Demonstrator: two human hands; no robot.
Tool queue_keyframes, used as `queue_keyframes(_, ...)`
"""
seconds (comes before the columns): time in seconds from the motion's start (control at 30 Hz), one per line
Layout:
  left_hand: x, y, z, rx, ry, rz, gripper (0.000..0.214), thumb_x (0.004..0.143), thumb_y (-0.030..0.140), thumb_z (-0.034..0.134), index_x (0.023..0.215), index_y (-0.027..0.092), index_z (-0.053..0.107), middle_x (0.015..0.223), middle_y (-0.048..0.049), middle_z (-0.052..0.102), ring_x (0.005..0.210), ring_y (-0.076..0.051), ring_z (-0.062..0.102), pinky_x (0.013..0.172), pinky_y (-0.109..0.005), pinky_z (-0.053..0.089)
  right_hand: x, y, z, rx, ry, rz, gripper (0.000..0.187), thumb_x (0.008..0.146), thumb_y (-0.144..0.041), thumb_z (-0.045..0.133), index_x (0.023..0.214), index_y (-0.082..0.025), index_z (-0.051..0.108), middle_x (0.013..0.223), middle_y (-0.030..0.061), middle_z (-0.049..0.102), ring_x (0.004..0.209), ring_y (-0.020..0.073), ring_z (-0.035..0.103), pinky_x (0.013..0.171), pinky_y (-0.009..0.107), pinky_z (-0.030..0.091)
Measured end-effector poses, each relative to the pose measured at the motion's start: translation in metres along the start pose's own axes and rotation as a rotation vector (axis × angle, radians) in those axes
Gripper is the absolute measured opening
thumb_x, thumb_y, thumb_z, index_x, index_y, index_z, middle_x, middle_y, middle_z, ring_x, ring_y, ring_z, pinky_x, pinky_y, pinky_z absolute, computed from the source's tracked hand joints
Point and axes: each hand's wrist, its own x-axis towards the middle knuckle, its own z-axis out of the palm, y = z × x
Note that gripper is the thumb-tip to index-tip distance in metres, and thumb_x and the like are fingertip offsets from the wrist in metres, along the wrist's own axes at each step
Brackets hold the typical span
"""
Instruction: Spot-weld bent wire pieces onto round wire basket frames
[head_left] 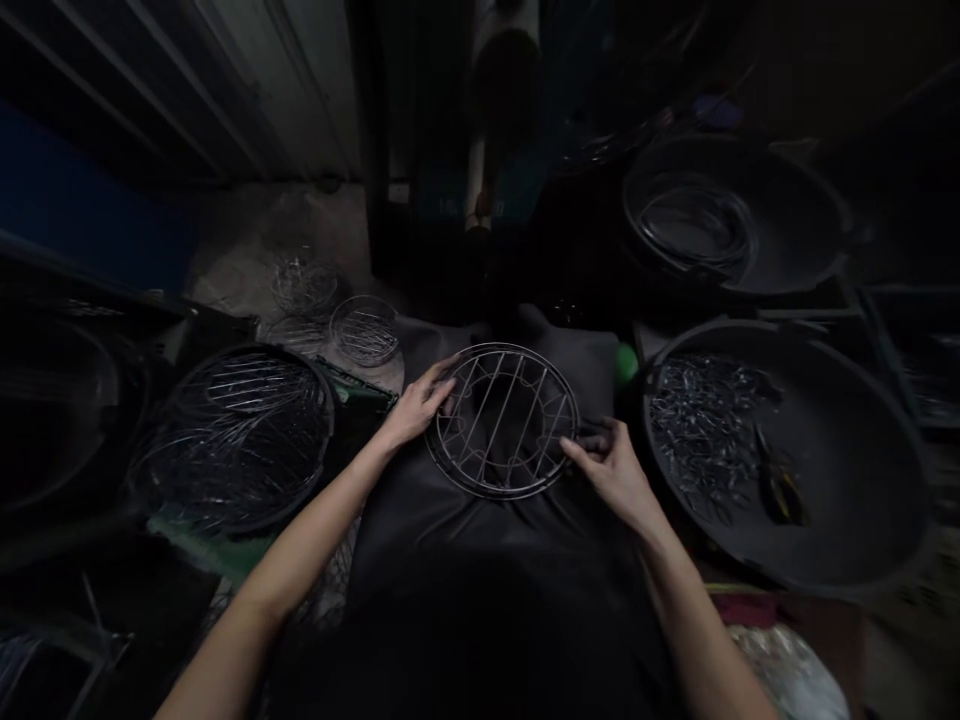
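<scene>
A round wire rack (501,424) with straight parallel bars and a wavy inner wire is held over my lap, which is covered by dark cloth (480,540). My left hand (424,402) grips its rim at the left, thumb on top and fingers at the edge. At the lower right of the rim, my right hand (606,462) pinches the wire with the thumb, its other fingers partly hidden in shadow. The near side of the rack hangs above the folds of the cloth.
At right, a black basin (862,500) holds small wire pieces (705,430) and yellow-handled pliers (781,480). Behind it, another basin (802,220) contains wire rings (697,225). A tub of wire bars (232,430) stands left. Finished-looking round racks (365,332) lie on the floor beyond. A machine post (480,180) hangs ahead.
</scene>
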Motion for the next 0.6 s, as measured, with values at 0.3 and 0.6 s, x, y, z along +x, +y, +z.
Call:
queue_keyframes(0.3,-0.021,0.026,-0.013,-0.024,0.079,0.094,0.043,0.092,0.041,0.043,0.128,0.019,0.049,0.065,0.001,0.056,0.063,-0.013,0.055,0.069,-0.024,0.046,-0.021,-0.017,0.004,0.058,-0.054,-0.088,0.042,0.077,-0.051,0.056,0.097,-0.014,0.061,0.067,0.0014,0.063,0.052,0.0148,0.059,0.054,0.029,0.049)
queue_keyframes(0.6,-0.022,-0.022,0.008,0.118,0.36,0.246,0.035,0.087,0.038,0.053,0.118,0.021,0.051,0.123,-0.0097,0.05,0.118,-0.022,0.049,0.102,-0.041,0.04,0.038,-0.042,-0.017,-0.667,0.116,-0.884,0.031,0.093,-0.035,0.04,0.098,-0.019,0.066,0.087,0.0059,0.068,0.075,0.0177,0.065,0.064,0.026,0.048)
